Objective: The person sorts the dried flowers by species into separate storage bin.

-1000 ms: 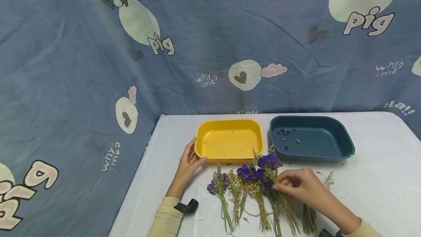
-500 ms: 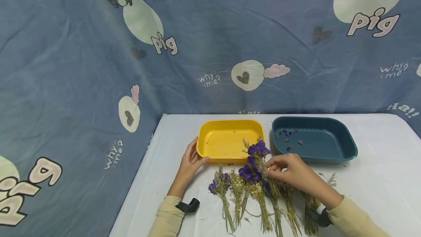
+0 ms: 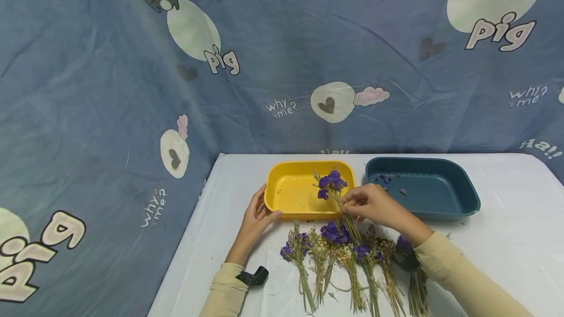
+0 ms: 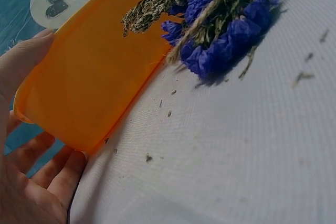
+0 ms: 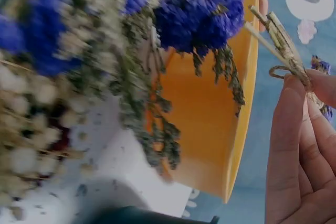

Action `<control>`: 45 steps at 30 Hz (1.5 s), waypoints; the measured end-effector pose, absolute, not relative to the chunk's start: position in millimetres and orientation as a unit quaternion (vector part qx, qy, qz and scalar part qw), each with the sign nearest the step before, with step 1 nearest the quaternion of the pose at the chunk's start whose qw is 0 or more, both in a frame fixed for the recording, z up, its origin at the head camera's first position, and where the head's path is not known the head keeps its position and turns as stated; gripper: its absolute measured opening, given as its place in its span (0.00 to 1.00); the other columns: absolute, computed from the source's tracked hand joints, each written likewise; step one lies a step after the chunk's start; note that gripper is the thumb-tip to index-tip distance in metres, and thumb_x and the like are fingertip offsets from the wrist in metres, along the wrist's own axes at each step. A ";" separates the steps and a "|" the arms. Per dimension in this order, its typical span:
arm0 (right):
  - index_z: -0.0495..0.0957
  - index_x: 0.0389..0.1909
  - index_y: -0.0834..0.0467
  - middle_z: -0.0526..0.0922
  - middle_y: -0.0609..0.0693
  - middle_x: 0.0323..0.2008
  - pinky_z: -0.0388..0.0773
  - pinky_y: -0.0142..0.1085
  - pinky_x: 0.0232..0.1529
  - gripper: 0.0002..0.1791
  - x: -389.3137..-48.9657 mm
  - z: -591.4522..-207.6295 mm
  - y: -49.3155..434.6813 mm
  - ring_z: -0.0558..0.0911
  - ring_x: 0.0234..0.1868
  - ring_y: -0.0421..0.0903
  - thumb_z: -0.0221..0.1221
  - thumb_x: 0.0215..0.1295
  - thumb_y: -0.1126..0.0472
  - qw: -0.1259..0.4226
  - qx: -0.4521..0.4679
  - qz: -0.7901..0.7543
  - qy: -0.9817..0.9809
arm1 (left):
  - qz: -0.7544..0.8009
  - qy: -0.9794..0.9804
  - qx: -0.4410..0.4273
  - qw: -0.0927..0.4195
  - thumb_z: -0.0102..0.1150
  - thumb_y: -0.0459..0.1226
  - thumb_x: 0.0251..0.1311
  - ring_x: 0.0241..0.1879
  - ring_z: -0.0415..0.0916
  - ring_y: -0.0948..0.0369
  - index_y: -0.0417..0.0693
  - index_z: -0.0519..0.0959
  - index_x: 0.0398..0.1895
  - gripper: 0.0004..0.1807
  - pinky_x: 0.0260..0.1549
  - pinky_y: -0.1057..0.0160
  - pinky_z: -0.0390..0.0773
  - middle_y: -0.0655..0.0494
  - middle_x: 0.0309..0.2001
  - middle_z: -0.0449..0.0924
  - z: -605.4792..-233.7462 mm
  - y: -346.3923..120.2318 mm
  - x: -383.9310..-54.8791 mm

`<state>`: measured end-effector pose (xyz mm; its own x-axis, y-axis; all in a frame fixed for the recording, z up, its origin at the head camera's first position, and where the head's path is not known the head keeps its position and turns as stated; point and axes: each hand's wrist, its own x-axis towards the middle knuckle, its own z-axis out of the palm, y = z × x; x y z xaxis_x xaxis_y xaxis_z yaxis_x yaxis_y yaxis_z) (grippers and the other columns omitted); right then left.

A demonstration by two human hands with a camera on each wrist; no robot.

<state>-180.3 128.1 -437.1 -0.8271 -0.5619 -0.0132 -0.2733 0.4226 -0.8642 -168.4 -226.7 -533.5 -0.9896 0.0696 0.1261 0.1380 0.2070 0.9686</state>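
Note:
My right hand point(image 3: 374, 205) pinches a small bunch of dried purple flowers point(image 3: 332, 183) by its stems, the blossoms over the right part of a yellow tray point(image 3: 288, 192). In the right wrist view, thumb and fingertips meet on tied stems point(image 5: 286, 45). My left hand point(image 3: 257, 218) holds the tray's left end, thumb at the front corner and fingers along the outer side. The left wrist view shows the tray wall point(image 4: 100, 72) between that thumb and the lower fingers. Several other dried bunches lie in a row in front, including a purple-and-green one point(image 3: 298, 258) at the left.
A dark blue tray point(image 3: 432, 194) stands right of the yellow one, with several loose purple blossoms in it. Plant crumbs are scattered over the white table point(image 3: 506, 238). A blue printed cloth point(image 3: 264, 38) hangs behind and to the left.
My right hand has lifted the purple bunch from the row and carried it left and forward, over the yellow tray. The left hand stays on the tray.

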 end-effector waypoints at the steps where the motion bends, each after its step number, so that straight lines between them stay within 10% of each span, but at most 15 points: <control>1: 0.86 0.48 0.66 0.91 0.54 0.34 0.90 0.47 0.29 0.14 -183.3 -436.5 127.0 0.88 0.28 0.58 0.65 0.71 0.58 0.152 -0.252 -0.473 0.830 | -0.625 -0.777 -0.068 0.028 0.72 0.36 0.62 0.76 0.64 0.47 0.60 0.55 0.83 0.49 0.71 0.66 0.72 0.48 0.79 0.61 -533.3 -226.5 -168.4; 45: 0.89 0.42 0.64 0.91 0.56 0.38 0.88 0.38 0.30 0.08 -254.0 -447.4 40.6 0.87 0.30 0.46 0.65 0.70 0.65 0.190 -0.283 -0.379 0.860 | -0.638 -0.766 -0.075 0.019 0.72 0.34 0.63 0.77 0.63 0.48 0.61 0.54 0.83 0.50 0.75 0.57 0.69 0.49 0.79 0.61 -534.6 -228.4 -169.0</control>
<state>-254.0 40.6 -447.4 -0.7675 -0.6312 -0.1120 -0.3429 0.5518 -0.7602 -169.0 -228.4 -534.6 -0.9880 0.0910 0.1250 0.1394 0.1746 0.9747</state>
